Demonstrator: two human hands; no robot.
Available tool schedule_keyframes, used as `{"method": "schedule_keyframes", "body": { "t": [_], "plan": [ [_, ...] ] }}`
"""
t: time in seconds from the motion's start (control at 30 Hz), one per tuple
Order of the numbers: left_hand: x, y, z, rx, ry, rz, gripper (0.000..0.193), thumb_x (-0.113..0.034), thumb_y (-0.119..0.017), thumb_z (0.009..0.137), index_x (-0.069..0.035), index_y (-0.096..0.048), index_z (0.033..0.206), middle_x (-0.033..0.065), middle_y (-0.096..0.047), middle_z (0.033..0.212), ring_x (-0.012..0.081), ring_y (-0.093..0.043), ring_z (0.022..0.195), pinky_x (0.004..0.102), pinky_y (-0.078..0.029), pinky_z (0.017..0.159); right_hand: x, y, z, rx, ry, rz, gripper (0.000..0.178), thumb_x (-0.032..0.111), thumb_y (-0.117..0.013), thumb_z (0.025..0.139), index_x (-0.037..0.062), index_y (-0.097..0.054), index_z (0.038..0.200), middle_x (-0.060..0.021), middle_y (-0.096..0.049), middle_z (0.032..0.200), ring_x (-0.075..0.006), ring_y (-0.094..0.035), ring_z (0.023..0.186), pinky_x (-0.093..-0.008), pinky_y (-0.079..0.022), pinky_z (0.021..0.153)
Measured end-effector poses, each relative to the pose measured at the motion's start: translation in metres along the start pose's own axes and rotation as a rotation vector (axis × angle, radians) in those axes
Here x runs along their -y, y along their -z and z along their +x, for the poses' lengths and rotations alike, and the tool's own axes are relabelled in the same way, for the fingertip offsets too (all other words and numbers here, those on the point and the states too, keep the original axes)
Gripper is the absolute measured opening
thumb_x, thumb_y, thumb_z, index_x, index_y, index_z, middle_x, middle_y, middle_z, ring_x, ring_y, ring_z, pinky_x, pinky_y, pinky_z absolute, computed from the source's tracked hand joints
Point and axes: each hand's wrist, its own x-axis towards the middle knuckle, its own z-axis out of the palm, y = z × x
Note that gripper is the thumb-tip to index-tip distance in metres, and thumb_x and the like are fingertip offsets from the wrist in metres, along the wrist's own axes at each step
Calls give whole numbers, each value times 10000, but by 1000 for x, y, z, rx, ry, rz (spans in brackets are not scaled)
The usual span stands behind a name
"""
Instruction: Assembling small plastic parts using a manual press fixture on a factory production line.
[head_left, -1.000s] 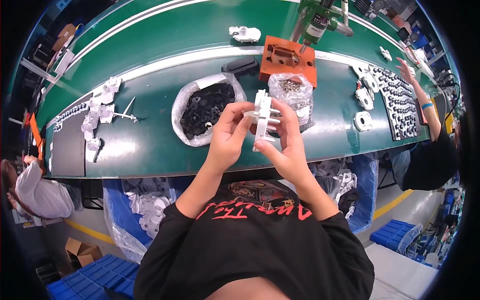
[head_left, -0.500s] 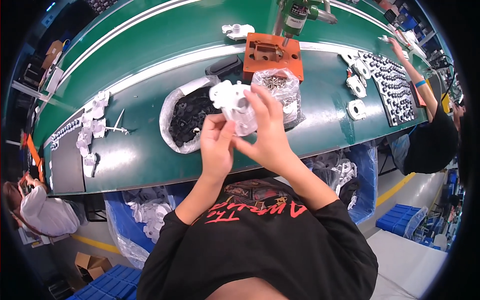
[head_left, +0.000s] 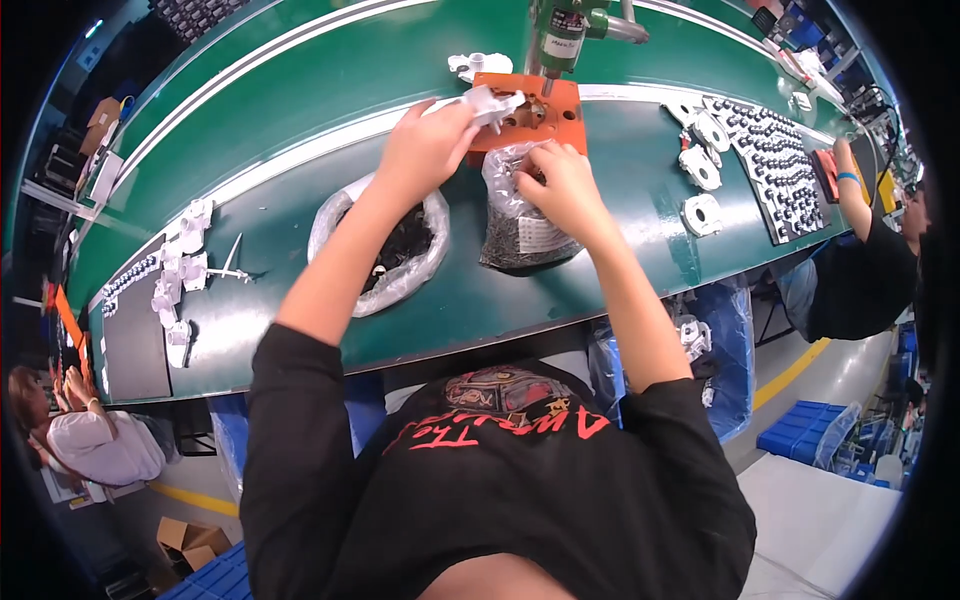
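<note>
My left hand [head_left: 425, 150] holds a white moulded plastic housing [head_left: 488, 107] at the left edge of an orange fixture block [head_left: 568, 103]. The part is tilted and overlaps the block's hollow from this angle; whether it touches cannot be told. My right hand [head_left: 562, 190] is at the mouth of a clear plastic bag of small metal screws [head_left: 515, 235]. Its fingers are curled down into the bag opening, and their tips are hidden. Above the block hangs the green head of a drill or screw press [head_left: 562, 40], its spindle pointing down.
Left of the screw bag sits a bag-lined container [head_left: 335, 215] of black parts. White housings lie at the left [head_left: 185, 245] and right [head_left: 702, 215]. A board of black-and-white pieces [head_left: 775, 170] stands farther right. Blue lined bins [head_left: 725, 350] are below the bench edge. Co-workers sit at both sides.
Both hands held the housing over the bench in front of me. The left hand has carried it up to the orange block; the right hand let go and reached to the screw bag.
</note>
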Motion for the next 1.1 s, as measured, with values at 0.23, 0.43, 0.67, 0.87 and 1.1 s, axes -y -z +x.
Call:
{"method": "schedule_keyframes", "body": {
  "t": [0.23,0.43,0.67,0.87,1.1],
  "plan": [
    [11,-68,49,113,-397,131,75,-148,-554,762,-84,-550,800,85,-606,736,270,-609,734,397,-449,780,2,-6,-3,-33,-4,64,124,185,-621,734,61,-616,741,-71,-597,783,-271,-533,777,-381,-399,727],
    [12,-64,49,139,-398,189,77,-185,-541,781,-134,-598,786,63,-614,786,233,-601,838,394,-412,810,0,-3,-2,-42,-7,53,121,184,-622,738,63,-612,745,-54,-595,770,-255,-531,775,-376,-392,731],
    [22,-62,48,500,-145,124,208,-298,-520,839,-155,-645,924,98,-600,999,274,-523,1045,429,-363,900,1,-3,6,45,-31,42,151,172,-629,722,33,-611,778,-80,-613,788,-281,-560,781,-389,-430,721],
    [19,-25,8,47,-238,30,246,-233,-591,797,-113,-594,1012,149,-541,1083,336,-465,1084,459,-350,924,10,6,18,275,-131,-80,169,156,-620,712,21,-607,812,-116,-613,780,-296,-583,783,-412,-456,696],
    [26,57,-72,661,242,6,151,-219,-625,772,-99,-616,863,105,-515,867,286,-486,909,394,-383,811,8,0,14,176,-61,-95,104,125,-608,729,37,-562,764,-104,-613,783,-293,-585,782,-399,-454,686]
  ]
}}
